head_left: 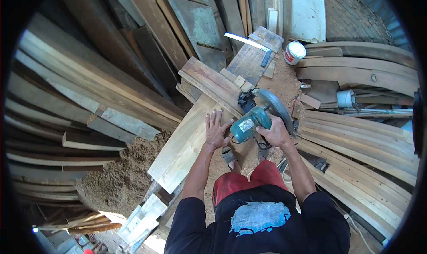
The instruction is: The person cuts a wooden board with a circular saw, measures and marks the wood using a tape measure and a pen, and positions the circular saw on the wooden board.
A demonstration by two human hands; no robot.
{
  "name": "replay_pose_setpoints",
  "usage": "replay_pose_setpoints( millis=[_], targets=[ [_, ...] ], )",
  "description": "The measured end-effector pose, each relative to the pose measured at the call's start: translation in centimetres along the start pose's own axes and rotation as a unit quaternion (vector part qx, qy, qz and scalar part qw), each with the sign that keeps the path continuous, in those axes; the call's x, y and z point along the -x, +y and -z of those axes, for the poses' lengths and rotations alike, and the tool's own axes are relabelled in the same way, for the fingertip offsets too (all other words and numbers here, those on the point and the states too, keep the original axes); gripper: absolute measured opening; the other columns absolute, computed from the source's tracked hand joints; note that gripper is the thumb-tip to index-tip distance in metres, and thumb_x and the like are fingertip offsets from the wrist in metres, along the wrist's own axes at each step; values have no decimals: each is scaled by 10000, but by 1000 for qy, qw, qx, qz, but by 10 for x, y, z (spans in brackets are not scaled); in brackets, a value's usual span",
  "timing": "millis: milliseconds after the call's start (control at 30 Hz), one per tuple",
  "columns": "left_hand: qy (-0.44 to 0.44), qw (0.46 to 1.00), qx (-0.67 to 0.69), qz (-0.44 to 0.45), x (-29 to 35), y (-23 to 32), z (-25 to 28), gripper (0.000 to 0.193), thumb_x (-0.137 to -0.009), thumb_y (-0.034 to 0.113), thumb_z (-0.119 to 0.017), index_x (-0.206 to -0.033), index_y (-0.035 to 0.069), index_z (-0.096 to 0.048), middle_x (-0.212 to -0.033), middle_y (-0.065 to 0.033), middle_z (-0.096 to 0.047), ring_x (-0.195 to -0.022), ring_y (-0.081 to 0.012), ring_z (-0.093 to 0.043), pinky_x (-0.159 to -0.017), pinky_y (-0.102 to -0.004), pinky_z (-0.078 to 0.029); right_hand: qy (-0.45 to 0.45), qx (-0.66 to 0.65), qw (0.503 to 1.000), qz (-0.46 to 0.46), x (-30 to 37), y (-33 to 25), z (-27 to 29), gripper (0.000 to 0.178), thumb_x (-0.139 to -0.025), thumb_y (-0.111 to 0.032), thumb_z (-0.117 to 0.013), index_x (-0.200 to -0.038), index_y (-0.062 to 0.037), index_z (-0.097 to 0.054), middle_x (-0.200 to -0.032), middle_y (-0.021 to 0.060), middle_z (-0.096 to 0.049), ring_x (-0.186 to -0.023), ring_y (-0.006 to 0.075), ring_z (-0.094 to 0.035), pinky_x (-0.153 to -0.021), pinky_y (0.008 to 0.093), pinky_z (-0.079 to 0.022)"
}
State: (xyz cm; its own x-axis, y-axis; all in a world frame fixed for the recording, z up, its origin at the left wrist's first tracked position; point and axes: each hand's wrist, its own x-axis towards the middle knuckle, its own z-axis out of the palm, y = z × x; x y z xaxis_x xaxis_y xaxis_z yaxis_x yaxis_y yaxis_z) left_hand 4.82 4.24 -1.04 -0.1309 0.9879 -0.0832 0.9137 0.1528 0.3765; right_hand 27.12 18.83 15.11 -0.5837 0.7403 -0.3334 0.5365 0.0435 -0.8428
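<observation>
My right hand (275, 131) is wrapped round the handle of a teal circular saw (245, 126). The saw's round grey guard (275, 103) faces away to the right, and its base is at the end of a wide pale board (180, 149). Flat on that board, close to the saw body, lies my left hand (216, 131) with its fingers spread. A shorter brown plank (209, 80) lies across the board's far part. Beyond it, a try square (266, 58) with a bright blade rests on a worn wooden bench (251, 60). The saw's cutting edge is hidden from me.
A white tub (294, 53) stands right of the bench. Long planks (356, 143) are stacked to the right, and more timber (98, 76) leans at the left. Sawdust (118, 176) heaps below the board. A cable (284, 169) runs near my feet.
</observation>
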Motion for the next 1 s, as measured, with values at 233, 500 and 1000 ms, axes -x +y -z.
replay_pose_setpoints(
  millis=[233, 500, 1000],
  targets=[
    [-4, 987, -11, 157, 52, 51, 13, 808, -766, 391, -801, -1488, 262, -462, -1606, -272, -265, -1503, -447, -216, -1224, -594, -165, -34, 115, 992, 43, -18, 19, 11, 455, -807, -227, -761, -1153, 51, -658, -1075, 324, -685, -1076, 464, -657, -936, 483, -513],
    [-210, 838, 296, 408, 296, 222, -72, 755, -1019, 618, -354, -1415, -21, -433, -1323, -373, -569, -1259, -535, -539, -1063, -550, -444, -99, 158, 982, -18, -48, 24, 34, 426, -827, -270, -770, -1096, 50, -689, -1049, 322, -697, -1049, 452, -675, -917, 488, -535],
    [-19, 562, 712, 420, 310, 342, -47, 210, -1033, 266, -582, -1015, 58, -608, -837, 13, -610, -830, -101, -565, -757, -313, -493, -92, 152, 984, 30, -56, 42, 33, 287, -813, -244, -762, -843, 36, -709, -809, 279, -700, -846, 407, -718, -782, 470, -530]
  ],
)
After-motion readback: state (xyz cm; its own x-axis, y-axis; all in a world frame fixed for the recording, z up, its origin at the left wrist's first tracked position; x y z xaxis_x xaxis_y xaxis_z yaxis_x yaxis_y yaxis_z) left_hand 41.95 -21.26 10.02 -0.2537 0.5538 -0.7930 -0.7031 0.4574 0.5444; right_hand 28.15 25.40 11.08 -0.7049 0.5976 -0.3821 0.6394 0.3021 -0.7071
